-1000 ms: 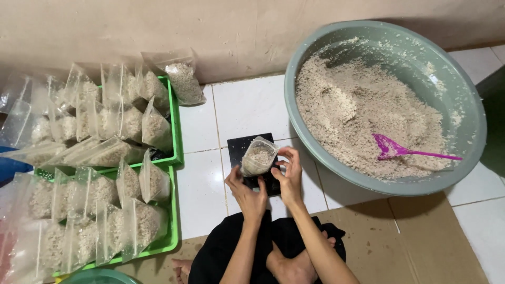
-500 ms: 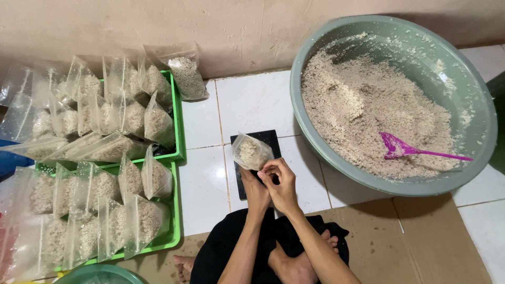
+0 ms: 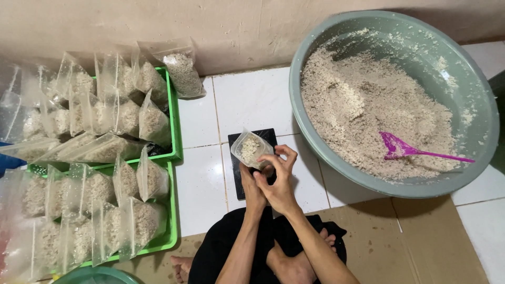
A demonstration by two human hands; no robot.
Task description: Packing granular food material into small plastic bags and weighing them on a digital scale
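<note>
- Clear plastic is being pinched by both hands: the small bag (image 3: 251, 149), partly filled with pale crumbly mix, is sitting just above the black scale (image 3: 238, 173).
- Left hand (image 3: 252, 184) is gripping the bag from below, over the scale.
- Right hand (image 3: 279, 176) is closing its fingers (image 3: 284, 155) on the bag's right edge, pressed against the left hand.
- Right of the scale, a grey-green basin (image 3: 473, 105) is holding loose mix, with a purple scoop (image 3: 405, 151) lying in it.
- Left of the scale, two green trays (image 3: 176, 142) are carrying many filled bags (image 3: 152, 123), standing close together.
- Below the scale, brown cardboard (image 3: 421, 236) is covering the tiled floor (image 3: 252, 102).
</note>
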